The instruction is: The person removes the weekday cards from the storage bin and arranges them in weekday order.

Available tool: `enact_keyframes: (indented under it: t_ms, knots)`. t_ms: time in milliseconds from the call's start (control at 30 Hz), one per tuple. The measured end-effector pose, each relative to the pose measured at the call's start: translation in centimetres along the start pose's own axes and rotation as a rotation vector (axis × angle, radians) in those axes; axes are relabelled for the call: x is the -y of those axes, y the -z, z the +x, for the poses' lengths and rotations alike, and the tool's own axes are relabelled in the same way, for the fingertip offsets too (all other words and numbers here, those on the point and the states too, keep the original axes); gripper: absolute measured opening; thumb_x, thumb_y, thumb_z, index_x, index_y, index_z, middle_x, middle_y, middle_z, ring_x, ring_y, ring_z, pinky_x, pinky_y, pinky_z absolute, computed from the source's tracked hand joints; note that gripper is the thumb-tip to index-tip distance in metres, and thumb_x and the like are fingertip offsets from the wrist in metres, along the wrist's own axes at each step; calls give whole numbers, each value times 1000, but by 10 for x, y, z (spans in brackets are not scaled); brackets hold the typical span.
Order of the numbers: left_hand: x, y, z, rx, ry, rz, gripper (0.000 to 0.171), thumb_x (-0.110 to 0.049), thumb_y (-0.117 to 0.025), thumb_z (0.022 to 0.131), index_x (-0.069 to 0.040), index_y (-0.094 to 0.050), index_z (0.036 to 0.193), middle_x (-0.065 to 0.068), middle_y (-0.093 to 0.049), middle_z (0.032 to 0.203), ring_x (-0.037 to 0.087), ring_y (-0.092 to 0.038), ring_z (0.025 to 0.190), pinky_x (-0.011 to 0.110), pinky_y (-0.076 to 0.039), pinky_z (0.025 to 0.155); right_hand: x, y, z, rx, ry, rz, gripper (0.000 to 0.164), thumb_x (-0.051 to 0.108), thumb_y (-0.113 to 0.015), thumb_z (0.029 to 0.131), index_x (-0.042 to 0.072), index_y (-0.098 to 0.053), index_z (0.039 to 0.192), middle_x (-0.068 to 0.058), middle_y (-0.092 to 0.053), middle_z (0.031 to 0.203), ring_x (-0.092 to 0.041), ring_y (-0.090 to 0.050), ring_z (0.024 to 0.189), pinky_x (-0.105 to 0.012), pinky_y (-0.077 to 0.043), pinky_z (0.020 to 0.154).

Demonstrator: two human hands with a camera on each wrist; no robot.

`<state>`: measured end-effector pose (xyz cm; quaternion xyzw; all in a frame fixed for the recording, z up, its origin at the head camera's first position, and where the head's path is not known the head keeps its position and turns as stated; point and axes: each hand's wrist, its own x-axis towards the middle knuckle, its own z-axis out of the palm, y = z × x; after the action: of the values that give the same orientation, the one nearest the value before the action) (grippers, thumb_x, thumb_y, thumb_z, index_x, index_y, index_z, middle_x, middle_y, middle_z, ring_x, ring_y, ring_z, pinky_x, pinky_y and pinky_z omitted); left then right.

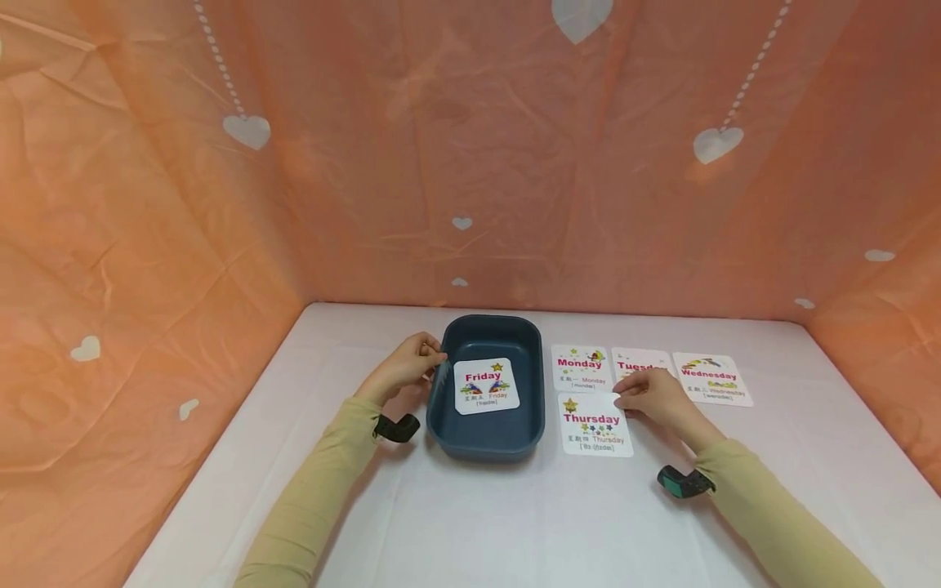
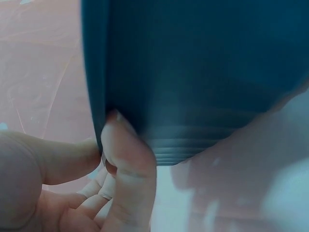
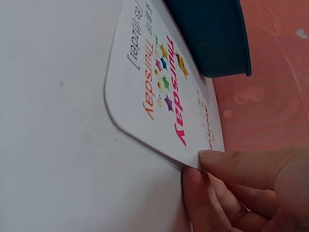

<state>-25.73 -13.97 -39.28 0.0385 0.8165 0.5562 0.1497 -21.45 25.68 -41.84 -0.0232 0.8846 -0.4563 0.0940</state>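
Observation:
My left hand (image 1: 409, 365) pinches the left rim of a dark blue plastic tub (image 1: 485, 445); in the left wrist view thumb and finger meet on either side of its wall. Inside the tub lies a white Friday card (image 1: 487, 386), face up and slightly turned. Below the Monday card (image 1: 581, 368) is the Thursday card (image 1: 595, 425), whose upper right corner is pinched between the thumb and finger of my right hand (image 1: 657, 396). That hand hides the lower part of the Tuesday card (image 1: 641, 360). To its right is the Wednesday card (image 1: 713, 380).
A white cloth covers the table (image 1: 470, 523). Orange sheeting (image 1: 470, 147) with white hearts rises behind it and on both sides. The Monday, Tuesday and Wednesday cards form a row right of the tub.

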Motion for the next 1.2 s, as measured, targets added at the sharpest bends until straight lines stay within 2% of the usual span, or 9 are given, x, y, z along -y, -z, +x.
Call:
enact_keyframes:
  t_ms: [300, 533, 933, 1200]
  knots:
    - [-1, 1, -2, -1, 1, 14, 16, -7, -54, 97, 3, -46, 107, 7, -50, 75, 16, -52, 61, 28, -48, 51, 2, -2, 1, 12, -59, 0, 20, 0, -73, 80, -7, -66, 97, -8, -65, 80, -15, -61, 68, -27, -54, 62]
    - [0, 1, -2, 0, 2, 38, 17, -9, -54, 98, 2, -46, 107, 9, -52, 78, 16, -54, 61, 28, -47, 51, 3, 1, 5, 49, -46, -3, 21, -2, -73, 78, -9, -66, 97, -8, -66, 77, -14, -61, 66, -28, -55, 61]
    - [-3, 0, -1, -9, 2, 35, 16, -8, -55, 97, 2, -46, 106, 9, -50, 76, 16, -53, 61, 27, -48, 51, 1, 0, 10, 42, -82, -5, 19, -3, -73, 78, -9, -67, 95, -9, -63, 79, -12, -61, 64, -28, -55, 61]
    - [-1, 0, -1, 2, 25, 35, 16, -9, -55, 97, 1, -46, 106, 9, -50, 77, 17, -54, 62, 29, -49, 53, 4, -1, 5, 50, -98, -21, 19, -3, -74, 77, -8, -66, 94, -8, -64, 75, -14, -60, 64, -27, -54, 60]
